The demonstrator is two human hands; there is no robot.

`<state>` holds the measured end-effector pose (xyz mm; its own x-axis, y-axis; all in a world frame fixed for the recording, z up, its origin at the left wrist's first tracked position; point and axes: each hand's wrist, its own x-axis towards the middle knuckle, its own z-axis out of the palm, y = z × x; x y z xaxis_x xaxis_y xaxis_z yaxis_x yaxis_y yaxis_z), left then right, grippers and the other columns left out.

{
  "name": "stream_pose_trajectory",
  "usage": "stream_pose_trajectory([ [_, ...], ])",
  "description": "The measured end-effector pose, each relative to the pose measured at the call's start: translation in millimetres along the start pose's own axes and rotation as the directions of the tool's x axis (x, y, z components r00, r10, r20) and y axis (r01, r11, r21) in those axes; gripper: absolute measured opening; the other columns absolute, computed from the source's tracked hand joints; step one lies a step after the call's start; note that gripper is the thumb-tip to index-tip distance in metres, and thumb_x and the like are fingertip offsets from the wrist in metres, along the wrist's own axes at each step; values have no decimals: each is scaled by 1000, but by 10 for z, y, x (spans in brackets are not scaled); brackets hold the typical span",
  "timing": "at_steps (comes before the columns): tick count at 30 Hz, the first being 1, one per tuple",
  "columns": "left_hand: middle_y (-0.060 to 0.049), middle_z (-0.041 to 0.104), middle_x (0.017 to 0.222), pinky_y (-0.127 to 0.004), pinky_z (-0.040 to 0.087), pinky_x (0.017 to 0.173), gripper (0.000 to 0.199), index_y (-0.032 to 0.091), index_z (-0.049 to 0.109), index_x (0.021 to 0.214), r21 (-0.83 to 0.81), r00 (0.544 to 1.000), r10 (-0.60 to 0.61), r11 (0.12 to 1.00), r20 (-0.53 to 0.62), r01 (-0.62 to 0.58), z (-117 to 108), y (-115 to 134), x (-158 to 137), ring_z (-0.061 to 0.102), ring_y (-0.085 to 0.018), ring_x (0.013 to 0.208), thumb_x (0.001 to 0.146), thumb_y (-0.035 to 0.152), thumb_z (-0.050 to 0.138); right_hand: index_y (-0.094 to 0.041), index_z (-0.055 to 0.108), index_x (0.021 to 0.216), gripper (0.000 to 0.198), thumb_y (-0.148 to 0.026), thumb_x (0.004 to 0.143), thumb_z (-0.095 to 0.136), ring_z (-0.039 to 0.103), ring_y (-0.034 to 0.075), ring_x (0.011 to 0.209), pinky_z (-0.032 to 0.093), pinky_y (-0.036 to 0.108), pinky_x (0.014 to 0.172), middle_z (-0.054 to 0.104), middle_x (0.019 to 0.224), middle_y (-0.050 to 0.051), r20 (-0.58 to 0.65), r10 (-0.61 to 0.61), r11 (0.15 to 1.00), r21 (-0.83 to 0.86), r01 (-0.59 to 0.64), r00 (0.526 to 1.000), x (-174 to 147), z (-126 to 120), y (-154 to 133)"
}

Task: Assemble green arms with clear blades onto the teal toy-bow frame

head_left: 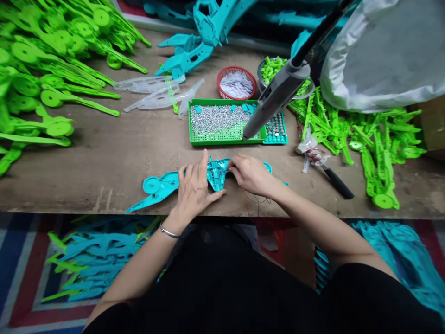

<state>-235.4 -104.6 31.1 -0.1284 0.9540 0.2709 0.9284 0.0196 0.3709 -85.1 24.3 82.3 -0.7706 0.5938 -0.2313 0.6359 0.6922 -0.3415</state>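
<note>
A long turquoise plastic part (160, 184) lies across the table in front of me. My left hand (194, 185) rests on it with the fingers stretched out and the thumb apart, steadying its left half. At its middle is a ribbed, open section (217, 175) with thin wires inside. My right hand (250, 174) pinches at the right side of that section, finger and thumb together on what looks like a thin wire. Loose wire (259, 200) trails below this hand toward the table edge. Part of the turquoise piece is hidden under both hands.
A green tray (193, 138) of screws stands beyond the hands, with a grey electric screwdriver (274, 99) hanging over it. Behind are a red basket (237, 96) and clear plastic parts (149, 86). Lime parts (59, 88) pile up left; a black-handled hammer (337, 182) lies right.
</note>
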Motion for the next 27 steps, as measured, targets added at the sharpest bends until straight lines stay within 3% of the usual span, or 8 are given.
stream_pose_trajectory([
  [5,-20,58,137,-49,37,102,117,12,8,157,-45,1000,31,998,0,-31,13,-29,-84,58,-34,115,74,55,78,-16,69,97,20,-20,96,49,61,20,89,38,30,76,68,96,8,16,3,994,113,-4,1000,-70,90,12],
  [11,-20,60,132,-51,44,101,98,15,32,143,-160,1000,20,987,10,-18,132,-81,-181,59,-35,119,69,57,81,-18,73,102,26,-26,98,49,60,20,86,35,30,70,65,101,9,36,45,999,26,-46,998,-116,228,-88],
  [14,-20,56,136,-50,45,104,65,16,46,126,-249,993,60,968,105,-32,53,-96,-161,54,-33,126,80,53,73,-16,73,102,29,-24,98,46,60,20,83,33,31,67,65,100,11,91,29,999,-28,-26,995,-112,228,-152],
  [17,-17,54,139,-51,44,107,22,18,52,107,-304,976,71,953,204,-6,-66,-110,-115,51,-30,130,95,36,55,-16,73,101,30,-22,98,44,61,20,80,33,31,67,67,99,12,114,10,998,-58,-4,993,-105,217,-175],
  [19,-16,54,137,-51,44,107,9,19,52,101,-319,970,61,948,235,17,-113,-125,-89,51,-28,129,97,26,48,-16,72,102,29,-21,97,44,61,21,81,33,31,68,68,100,12,118,-13,999,-47,19,993,-105,225,-170],
  [24,-15,55,135,-49,45,107,7,20,50,95,-359,963,38,931,266,63,-104,-192,-64,50,-26,131,95,17,44,-15,64,111,22,-20,93,54,62,20,84,36,30,70,71,100,10,28,20,991,129,-24,999,-110,267,-111],
  [27,-13,57,133,-48,46,106,6,21,49,95,-389,962,21,917,274,91,-98,-238,-62,53,-25,129,96,18,44,-15,67,105,20,-16,86,61,61,17,78,38,28,70,71,95,8,15,5,974,225,-8,1000,-114,237,-56],
])
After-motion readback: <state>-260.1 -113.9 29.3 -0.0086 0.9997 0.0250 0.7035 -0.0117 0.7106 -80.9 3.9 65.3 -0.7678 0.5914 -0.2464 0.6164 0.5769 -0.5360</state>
